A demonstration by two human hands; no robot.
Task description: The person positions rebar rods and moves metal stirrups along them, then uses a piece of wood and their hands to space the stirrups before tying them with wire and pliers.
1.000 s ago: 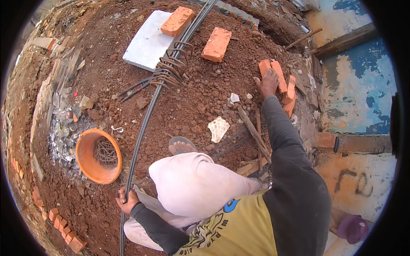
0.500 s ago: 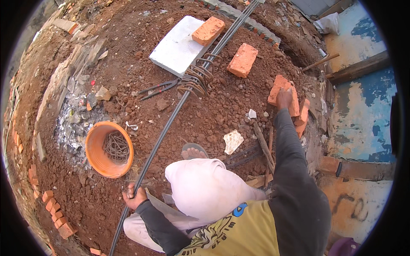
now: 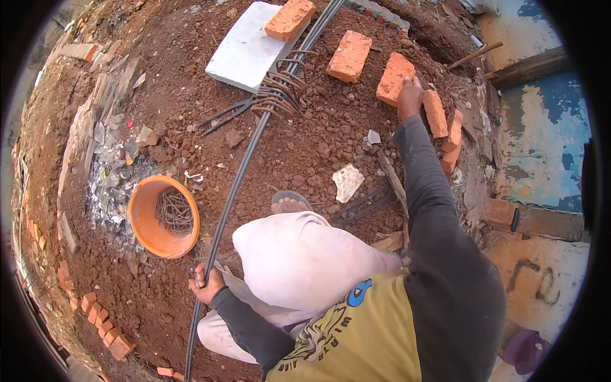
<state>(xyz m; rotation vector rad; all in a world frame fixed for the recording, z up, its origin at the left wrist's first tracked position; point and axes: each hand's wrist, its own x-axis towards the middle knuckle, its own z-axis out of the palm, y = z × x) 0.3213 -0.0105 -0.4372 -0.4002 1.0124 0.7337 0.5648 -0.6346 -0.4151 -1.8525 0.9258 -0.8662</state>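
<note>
My left hand point(image 3: 207, 285) is closed around a bundle of long steel bars point(image 3: 240, 170) that runs diagonally across the soil. Bent wire stirrups point(image 3: 279, 94) are looped on the bars further up. At the far right, my right hand point(image 3: 411, 100) grips the near right end of an orange brick point(image 3: 392, 74). Another brick point(image 3: 435, 114) is just beside that hand, on its right. To the left of the held brick, a separate brick point(image 3: 349, 56) rests on the soil. A pair of pincers point(image 3: 224, 117) lies left of the stirrups.
A white slab point(image 3: 238, 54) carries a brick point(image 3: 290, 19) beside the bars. An orange bucket point(image 3: 135, 219) with bent wire pieces stands left of my knee. More bricks point(image 3: 452, 130) lean at the right, near a pale stone point(image 3: 347, 183) and a stick point(image 3: 391, 175). A peeling blue wall point(image 3: 541, 146) borders the right.
My right hand has carried the brick farther away and slightly left, apart from the brick beside it. My left hand keeps its hold on the bars. The whole view has shifted a little.
</note>
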